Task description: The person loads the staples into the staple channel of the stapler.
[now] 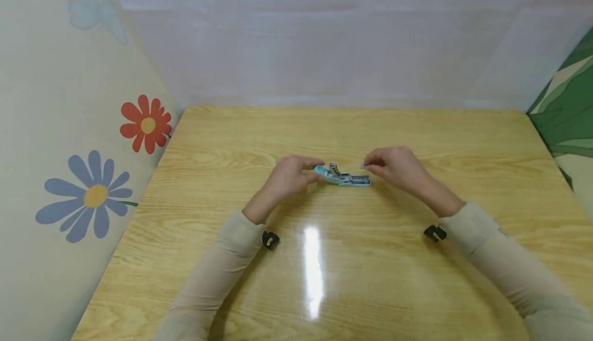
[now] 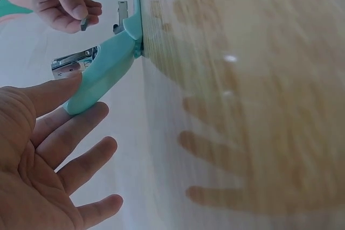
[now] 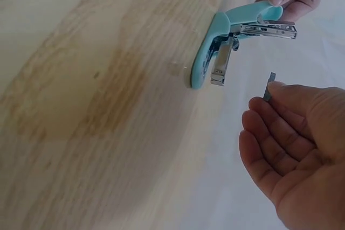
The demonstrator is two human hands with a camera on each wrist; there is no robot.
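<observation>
A turquoise plastic stapler (image 2: pixel 105 74) with shiny silver metal parts is opened wide between the hands, against the yellowish wooden tabletop (image 1: pixel 222 145). The left hand (image 2: pixel 46 157) pinches one end, its lower fingers spread; the right hand (image 3: pixel 310 149) pinches a thin dark-grey strip (image 3: pixel 269 86). The right wrist view bares the metal rail; the left wrist view shows mostly smooth outer shell.

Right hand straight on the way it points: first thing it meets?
Probably the opened turquoise stapler, met by the grey strip the right hand pinches; depth is unclear, so it might pass above.
</observation>
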